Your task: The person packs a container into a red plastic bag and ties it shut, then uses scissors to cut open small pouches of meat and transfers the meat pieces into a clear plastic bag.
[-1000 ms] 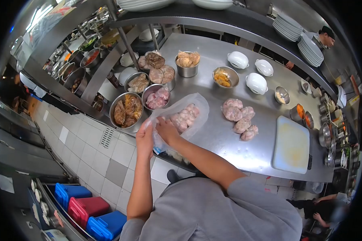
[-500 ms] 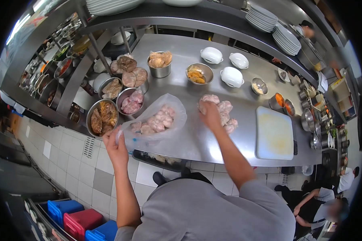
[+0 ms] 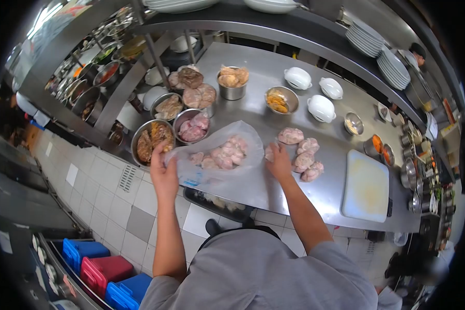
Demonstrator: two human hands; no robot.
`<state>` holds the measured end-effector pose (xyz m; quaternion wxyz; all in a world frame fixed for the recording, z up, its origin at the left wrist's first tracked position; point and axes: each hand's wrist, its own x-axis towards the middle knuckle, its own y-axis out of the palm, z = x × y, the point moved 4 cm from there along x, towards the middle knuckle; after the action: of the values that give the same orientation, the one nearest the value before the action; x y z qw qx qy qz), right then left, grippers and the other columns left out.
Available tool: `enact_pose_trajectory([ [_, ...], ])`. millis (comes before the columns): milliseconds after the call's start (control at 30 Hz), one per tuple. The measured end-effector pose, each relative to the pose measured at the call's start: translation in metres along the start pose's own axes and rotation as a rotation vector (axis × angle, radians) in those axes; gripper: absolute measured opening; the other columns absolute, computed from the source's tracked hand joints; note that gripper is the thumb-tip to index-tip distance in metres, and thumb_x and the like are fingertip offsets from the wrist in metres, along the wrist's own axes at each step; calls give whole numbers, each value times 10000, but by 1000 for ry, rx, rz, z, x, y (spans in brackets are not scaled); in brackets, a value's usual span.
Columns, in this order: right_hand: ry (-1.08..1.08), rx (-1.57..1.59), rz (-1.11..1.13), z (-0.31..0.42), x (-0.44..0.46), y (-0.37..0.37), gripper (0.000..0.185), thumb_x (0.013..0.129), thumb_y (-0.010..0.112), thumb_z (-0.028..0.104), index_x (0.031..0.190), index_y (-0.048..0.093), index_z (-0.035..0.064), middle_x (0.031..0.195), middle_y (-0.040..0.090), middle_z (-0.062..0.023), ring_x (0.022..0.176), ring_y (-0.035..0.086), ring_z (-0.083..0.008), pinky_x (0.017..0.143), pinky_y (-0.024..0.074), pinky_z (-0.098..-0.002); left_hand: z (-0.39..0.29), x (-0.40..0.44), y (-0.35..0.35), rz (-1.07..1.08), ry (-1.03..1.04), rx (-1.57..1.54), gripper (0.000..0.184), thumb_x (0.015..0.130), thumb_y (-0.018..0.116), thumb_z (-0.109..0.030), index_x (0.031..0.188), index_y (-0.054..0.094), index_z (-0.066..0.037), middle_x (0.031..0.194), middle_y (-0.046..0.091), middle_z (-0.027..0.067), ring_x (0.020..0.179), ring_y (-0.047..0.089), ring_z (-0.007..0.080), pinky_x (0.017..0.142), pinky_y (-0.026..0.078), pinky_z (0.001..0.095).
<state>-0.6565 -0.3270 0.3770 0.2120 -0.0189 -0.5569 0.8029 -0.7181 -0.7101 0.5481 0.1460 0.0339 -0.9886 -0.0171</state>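
My left hand (image 3: pixel 164 168) grips the near left edge of a clear plastic bag (image 3: pixel 191 176), which lies open on the steel table. Inside the bag is a heap of pale pink raw meat pieces (image 3: pixel 231 153). My right hand (image 3: pixel 280 163) is closed over a raw meat piece (image 3: pixel 269 152) just right of the bag's mouth; the fingers partly hide it. Beside that hand, several similar rounded meat portions (image 3: pixel 307 146) lie grouped on the bare steel.
Steel bowls of meat (image 3: pixel 192 126) crowd the left. A bowl of orange food (image 3: pixel 281 100) and white lidded dishes (image 3: pixel 321 109) stand behind. A white cutting board (image 3: pixel 367 186) lies right. An overhead shelf (image 3: pixel 274 26) spans the back; bins (image 3: pixel 106 271) stand lower left.
My right hand has drawn back toward me and toward the bag, away from the farthest meat portion. The left hand keeps hold of the bag. The whole view has shifted.
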Motion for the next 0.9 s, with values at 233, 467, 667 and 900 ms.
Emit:
enact_pose_trajectory([
  [233,547,1589,293,-24,-14,-25,665,831,630,122,1468,444,85,1245,641,-125,923,681,-187,605,565,-303,-21,-16,-15,73,64,151,432,937,517,88,1361,534,11,1279,608,101,1134,583,151,971,456,258],
  [467,349,1502,705,100,-6,-69,599,905,641,112,1454,441,-16,1278,611,-135,1031,657,-204,740,588,-352,-5,-18,13,6,-135,39,379,978,581,-51,1336,461,-26,1204,582,60,888,583,89,770,463,211],
  [667,549,1511,506,149,47,34,515,921,668,144,1403,526,30,1298,601,-153,1035,649,-234,840,562,-358,12,-6,19,83,-227,127,155,949,672,-109,1020,550,-43,853,527,0,754,507,66,654,454,253],
  [900,64,690,76,45,-4,-53,468,842,762,222,1267,645,64,1264,633,-165,1170,614,-255,927,514,-363,10,-18,14,30,-236,-80,84,1013,586,-117,947,600,-66,868,587,-24,773,501,49,683,432,230],
])
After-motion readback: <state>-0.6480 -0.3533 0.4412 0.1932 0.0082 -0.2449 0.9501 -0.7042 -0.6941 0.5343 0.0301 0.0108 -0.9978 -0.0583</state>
